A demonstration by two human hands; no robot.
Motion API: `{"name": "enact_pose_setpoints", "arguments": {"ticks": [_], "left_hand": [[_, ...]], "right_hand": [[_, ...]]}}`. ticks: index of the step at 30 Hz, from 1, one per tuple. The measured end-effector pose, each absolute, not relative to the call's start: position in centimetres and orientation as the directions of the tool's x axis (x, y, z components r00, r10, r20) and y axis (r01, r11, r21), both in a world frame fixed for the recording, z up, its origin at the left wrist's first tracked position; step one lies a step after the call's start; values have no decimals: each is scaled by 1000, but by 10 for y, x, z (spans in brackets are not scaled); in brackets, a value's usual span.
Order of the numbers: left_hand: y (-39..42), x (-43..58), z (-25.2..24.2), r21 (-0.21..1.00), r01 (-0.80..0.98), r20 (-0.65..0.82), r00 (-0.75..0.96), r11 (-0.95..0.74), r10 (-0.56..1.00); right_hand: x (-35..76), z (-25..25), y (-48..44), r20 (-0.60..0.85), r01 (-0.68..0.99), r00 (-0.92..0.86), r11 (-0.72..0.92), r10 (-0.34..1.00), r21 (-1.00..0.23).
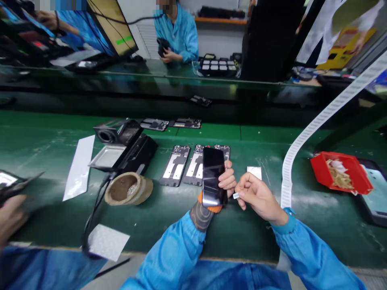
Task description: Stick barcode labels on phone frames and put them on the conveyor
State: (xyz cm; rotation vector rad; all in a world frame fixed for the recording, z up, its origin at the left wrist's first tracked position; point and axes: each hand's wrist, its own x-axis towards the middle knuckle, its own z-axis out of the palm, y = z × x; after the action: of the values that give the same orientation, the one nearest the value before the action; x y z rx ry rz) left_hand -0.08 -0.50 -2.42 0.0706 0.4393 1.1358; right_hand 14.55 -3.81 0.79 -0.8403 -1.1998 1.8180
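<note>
My left hand is wrapped round a black smartphone, holding it upright over the green belt with the dark glass facing me. My right hand is just to the right of it, thumb and forefinger pinched on a small white label close to the phone's right edge. Behind the phone lie three open phone frames side by side. A small white label sheet lies on the belt beyond my right hand.
A black scanner device with a cable and a tape roll sit at left. A white label strip runs up at right, beside a red bin. White sheets lie left. Another person's hand is at far left; a co-worker stands across.
</note>
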Motion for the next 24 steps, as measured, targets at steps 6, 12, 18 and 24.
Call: {"name": "enact_pose_setpoints", "arguments": {"ticks": [6,12,18,24], "left_hand": [[-11,9,-30,193,-836,-293,450,513,844],[-13,11,-14,253,-847,-285,397,468,872],[-9,11,-18,283,-820,-258,435,498,863],[-10,16,-31,265,-888,-309,291,376,905]], "right_hand": [[123,21,-57,-137,-47,-488,-183,862,-982],[119,19,-62,-98,59,-439,-80,893,-995],[117,22,-63,-96,168,-435,-24,895,-986],[124,22,-56,-36,372,-423,138,905,-918]]}}
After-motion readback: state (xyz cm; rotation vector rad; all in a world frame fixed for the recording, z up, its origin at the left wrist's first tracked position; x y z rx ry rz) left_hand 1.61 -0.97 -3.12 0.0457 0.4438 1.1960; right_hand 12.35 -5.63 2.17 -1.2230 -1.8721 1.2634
